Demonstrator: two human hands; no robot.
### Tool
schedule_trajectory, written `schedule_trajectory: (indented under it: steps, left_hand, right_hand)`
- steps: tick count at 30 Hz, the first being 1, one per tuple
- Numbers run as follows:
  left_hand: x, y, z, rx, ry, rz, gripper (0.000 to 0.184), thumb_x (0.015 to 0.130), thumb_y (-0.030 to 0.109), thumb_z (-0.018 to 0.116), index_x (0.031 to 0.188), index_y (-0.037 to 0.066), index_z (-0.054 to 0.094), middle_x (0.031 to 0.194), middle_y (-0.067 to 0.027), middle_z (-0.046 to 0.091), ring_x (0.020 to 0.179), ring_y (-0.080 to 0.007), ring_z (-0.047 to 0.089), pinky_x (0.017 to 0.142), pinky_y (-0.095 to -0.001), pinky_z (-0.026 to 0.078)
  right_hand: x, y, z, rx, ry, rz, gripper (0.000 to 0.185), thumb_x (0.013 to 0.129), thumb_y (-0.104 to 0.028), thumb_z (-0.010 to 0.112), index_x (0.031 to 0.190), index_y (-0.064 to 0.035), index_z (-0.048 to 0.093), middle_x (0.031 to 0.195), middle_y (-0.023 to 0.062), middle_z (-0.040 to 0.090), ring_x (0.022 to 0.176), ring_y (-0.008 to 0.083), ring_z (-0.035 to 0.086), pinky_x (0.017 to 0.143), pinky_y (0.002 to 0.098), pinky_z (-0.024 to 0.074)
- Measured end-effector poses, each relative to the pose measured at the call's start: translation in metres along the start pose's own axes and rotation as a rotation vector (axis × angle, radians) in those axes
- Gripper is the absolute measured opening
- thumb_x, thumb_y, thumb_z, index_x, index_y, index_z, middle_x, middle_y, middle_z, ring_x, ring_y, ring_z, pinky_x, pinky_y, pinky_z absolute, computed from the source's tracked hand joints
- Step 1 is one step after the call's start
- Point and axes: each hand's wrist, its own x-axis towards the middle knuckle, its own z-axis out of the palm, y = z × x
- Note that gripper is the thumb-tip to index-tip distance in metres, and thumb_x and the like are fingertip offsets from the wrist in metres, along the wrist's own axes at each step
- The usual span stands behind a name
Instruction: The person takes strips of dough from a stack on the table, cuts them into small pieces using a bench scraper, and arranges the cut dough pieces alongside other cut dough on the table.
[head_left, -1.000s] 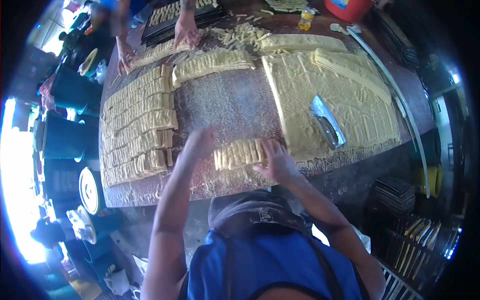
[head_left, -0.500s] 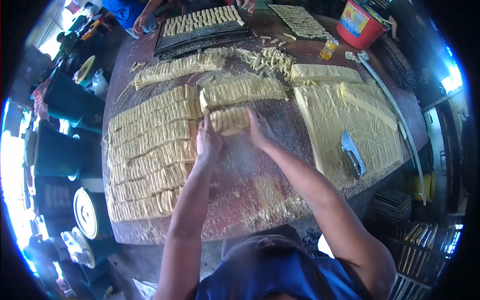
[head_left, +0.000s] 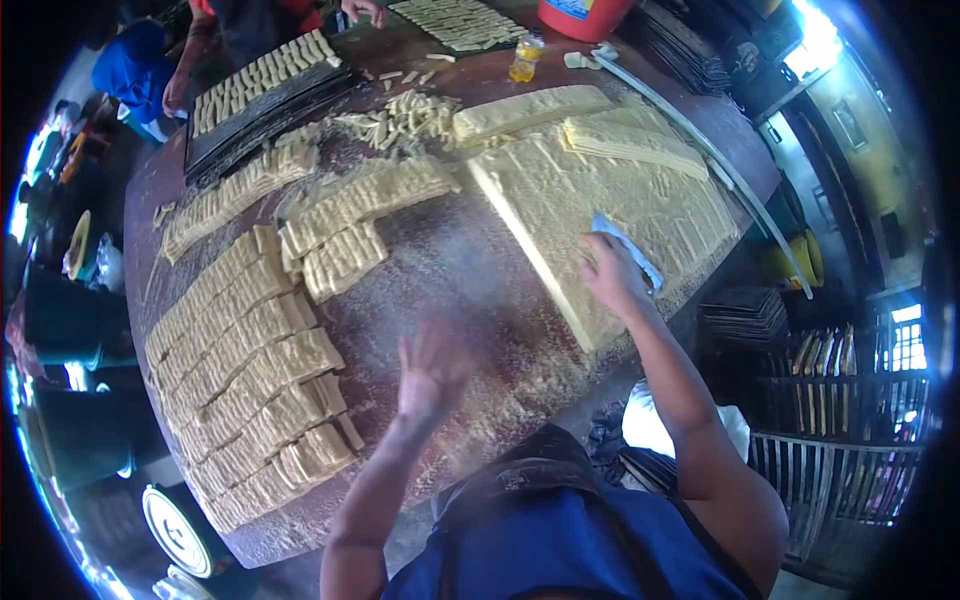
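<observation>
Reaching over the floured dough sheet (head_left: 650, 190): right hand (head_left: 610, 275) at the broad-bladed cutter (head_left: 635, 250), fingers half-curled; can't tell if they grip. Left hand (head_left: 437, 365) blurred above the table (head_left: 440, 250), fingers apparently spread. Cutter likely stiff, light; hold by its handle, hidden here. Dough probably soft, dents easily. Half a second ago both hands held the short strip row (head_left: 345, 260); now released.
</observation>
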Motion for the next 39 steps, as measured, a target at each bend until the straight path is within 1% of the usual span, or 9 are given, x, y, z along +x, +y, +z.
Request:
schedule_trajectory:
  steps: [6, 10, 17, 19, 22, 31, 34, 37, 39]
  left_hand:
    - [0.105, 0.083, 0.021, 0.137, -0.219, -0.022, 0.087, 0.091, 0.059, 0.061, 0.158, 0.015, 0.027, 0.165, -0.0220, 0.010, 0.153, -0.0406, 0.010, 0.119, -0.0680, 0.006]
    - [0.193, 0.062, 0.023, -0.019, 0.102, -0.360, 0.070, 0.096, 0.043, 0.062, 0.152, 0.010, 0.037, 0.157, -0.0247, 0.034, 0.150, -0.0371, 0.025, 0.119, -0.0624, 0.023]
    - [0.265, 0.034, 0.023, -1.563, 0.321, -0.930, 0.023, 0.094, 0.027, 0.067, 0.108, 0.009, 0.068, 0.094, -0.0039, 0.069, 0.078, -0.0145, 0.064, 0.064, -0.0327, 0.048]
    - [0.287, 0.019, 0.026, -1.547, 0.306, -0.965, 0.030, 0.091, 0.028, 0.070, 0.109, 0.005, 0.068, 0.092, -0.0046, 0.068, 0.079, -0.0144, 0.065, 0.064, -0.0316, 0.050]
    - [0.321, 0.017, 0.030, -1.477, 0.298, -1.068, 0.040, 0.084, 0.032, 0.077, 0.105, 0.000, 0.070, 0.092, -0.0076, 0.069, 0.085, -0.0167, 0.068, 0.069, -0.0341, 0.054]
    - [0.325, 0.029, 0.003, -1.500, 0.151, -1.146, 0.042, 0.079, 0.030, 0.082, 0.104, 0.001, 0.068, 0.102, -0.0122, 0.070, 0.091, -0.0229, 0.070, 0.080, -0.0390, 0.057]
    - [0.315, 0.033, -0.010, -0.894, 0.119, -0.948, 0.062, 0.073, 0.039, 0.082, 0.115, -0.003, 0.064, 0.113, -0.0205, 0.068, 0.111, -0.0301, 0.065, 0.097, -0.0390, 0.052]
    - [0.334, 0.025, 0.009, -0.888, 0.197, -1.073, 0.073, 0.073, 0.037, 0.083, 0.125, -0.005, 0.053, 0.105, -0.0215, 0.068, 0.106, -0.0294, 0.066, 0.093, -0.0395, 0.053]
    - [0.334, 0.016, 0.014, -1.166, 0.179, -1.066, 0.056, 0.073, 0.033, 0.086, 0.107, -0.002, 0.060, 0.098, -0.0157, 0.067, 0.093, -0.0247, 0.064, 0.082, -0.0379, 0.052]
  right_hand:
    - [-0.046, 0.085, -0.015, -0.383, -0.080, 0.111, 0.047, 0.086, -0.010, 0.065, 0.132, -0.0101, 0.057, 0.134, 0.0200, 0.054, 0.120, 0.0400, 0.054, 0.097, 0.0538, 0.0459]
    - [-0.039, 0.117, -0.035, -0.224, 0.062, -0.050, 0.045, 0.086, -0.006, 0.063, 0.131, -0.0086, 0.058, 0.126, 0.0214, 0.059, 0.116, 0.0421, 0.055, 0.096, 0.0534, 0.0463]
    - [-0.177, 0.072, -0.039, 1.350, -0.512, 0.649, 0.023, 0.098, -0.014, 0.062, 0.118, -0.0036, 0.062, 0.118, 0.0145, 0.066, 0.117, 0.0264, 0.062, 0.097, 0.0435, 0.0506]
    - [-0.183, 0.053, -0.028, 1.839, -0.258, 1.139, 0.015, 0.096, -0.014, 0.063, 0.107, -0.0039, 0.063, 0.110, 0.0107, 0.066, 0.108, 0.0248, 0.064, 0.097, 0.0429, 0.0514]
    - [-0.173, 0.054, 0.019, 1.956, -0.076, 1.001, 0.016, 0.096, -0.015, 0.063, 0.107, -0.0032, 0.060, 0.106, 0.0103, 0.064, 0.099, 0.0237, 0.065, 0.097, 0.0447, 0.0523]
    - [-0.171, 0.029, 0.054, 1.526, 0.268, 0.942, 0.013, 0.090, -0.007, 0.069, 0.099, -0.0067, 0.059, 0.089, 0.0050, 0.063, 0.086, 0.0199, 0.064, 0.090, 0.0407, 0.0551]
    - [-0.169, 0.027, 0.050, 0.579, 0.029, 0.550, 0.019, 0.089, -0.011, 0.072, 0.104, -0.0077, 0.060, 0.095, 0.0045, 0.062, 0.093, 0.0188, 0.062, 0.087, 0.0430, 0.0529]
    - [-0.137, 0.013, 0.051, 1.634, 0.357, 1.412, 0.027, 0.088, -0.016, 0.074, 0.110, -0.0094, 0.061, 0.104, 0.0038, 0.063, 0.100, 0.0183, 0.059, 0.088, 0.0459, 0.0509]
    - [-0.127, 0.003, 0.046, 1.425, 0.278, 1.249, 0.036, 0.086, -0.018, 0.076, 0.117, -0.0094, 0.060, 0.110, 0.0038, 0.063, 0.105, 0.0208, 0.057, 0.095, 0.0501, 0.0494]
